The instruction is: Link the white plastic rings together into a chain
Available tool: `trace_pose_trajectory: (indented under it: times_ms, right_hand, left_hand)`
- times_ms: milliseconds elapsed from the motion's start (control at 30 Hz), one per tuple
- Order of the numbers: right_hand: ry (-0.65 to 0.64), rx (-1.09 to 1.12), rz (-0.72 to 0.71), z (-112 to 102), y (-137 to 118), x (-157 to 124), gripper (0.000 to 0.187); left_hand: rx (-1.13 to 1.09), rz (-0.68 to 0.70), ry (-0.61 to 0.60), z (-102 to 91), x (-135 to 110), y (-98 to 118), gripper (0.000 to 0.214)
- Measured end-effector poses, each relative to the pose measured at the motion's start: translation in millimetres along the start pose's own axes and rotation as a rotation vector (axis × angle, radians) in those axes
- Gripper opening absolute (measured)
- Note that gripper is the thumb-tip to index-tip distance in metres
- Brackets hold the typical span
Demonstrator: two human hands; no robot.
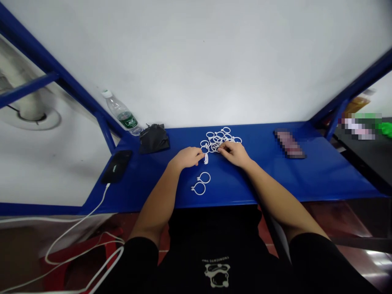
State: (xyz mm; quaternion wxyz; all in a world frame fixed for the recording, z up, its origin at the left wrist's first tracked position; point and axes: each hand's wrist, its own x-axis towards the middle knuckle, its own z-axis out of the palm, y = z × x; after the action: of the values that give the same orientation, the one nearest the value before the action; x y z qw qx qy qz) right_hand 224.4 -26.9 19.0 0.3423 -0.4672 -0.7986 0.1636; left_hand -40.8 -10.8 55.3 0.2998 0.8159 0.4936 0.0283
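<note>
My left hand (189, 157) is closed, with thumb and forefinger pinching a white plastic ring (206, 159) seen nearly edge-on. To its right, my right hand (235, 153) reaches the near side of a pile of similar white rings (219, 138). Its thumb and forefinger come together on a ring at the pile's edge, partly hidden by the fingers. Closer to the front edge lie two separate rings, an upper one (210, 178) and a lower one (205, 190), each with a small forked tab on its left side.
The blue table (159, 179) meets a white wall. A black crumpled bag (154, 139) and a plastic bottle (124, 114) stand at the back left. Near the left edge lies a black phone (116, 166) with a white cable (102, 200). A blurred phone-shaped object (289, 143) lies right.
</note>
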Motion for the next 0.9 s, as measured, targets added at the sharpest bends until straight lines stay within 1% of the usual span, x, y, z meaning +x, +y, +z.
trace_pose_trajectory:
  times_ms: [200,333,500,567,733,800,900]
  right_hand:
    - [-0.013,-0.003,-0.01,1,0,1,0.018]
    - [-0.016,-0.007,-0.012,1,-2,1,0.017]
    - [-0.044,-0.007,-0.012,0,-3,1,0.015]
    - [-0.072,-0.004,-0.009,1,-2,1,0.016]
    - [-0.159,0.007,-0.032,3,-2,2,0.014]
    - [-0.197,0.025,-0.036,3,-2,1,0.014]
    - [-0.261,0.045,-0.033,0,-5,1,0.019]
  left_hand:
    - [0.013,0.041,0.062,2.7,-1,3,0.032]
    - [0.008,0.081,0.052,6.0,-2,13,0.049]
    - [0.052,0.132,0.026,19.0,1,22,0.05]
    - [0.09,0.164,0.026,25.6,4,22,0.048]
    - [0.146,0.204,0.078,35.1,8,23,0.02]
    - [0.151,0.209,0.087,35.6,8,25,0.017]
    - [0.151,0.205,0.082,35.2,8,28,0.02]
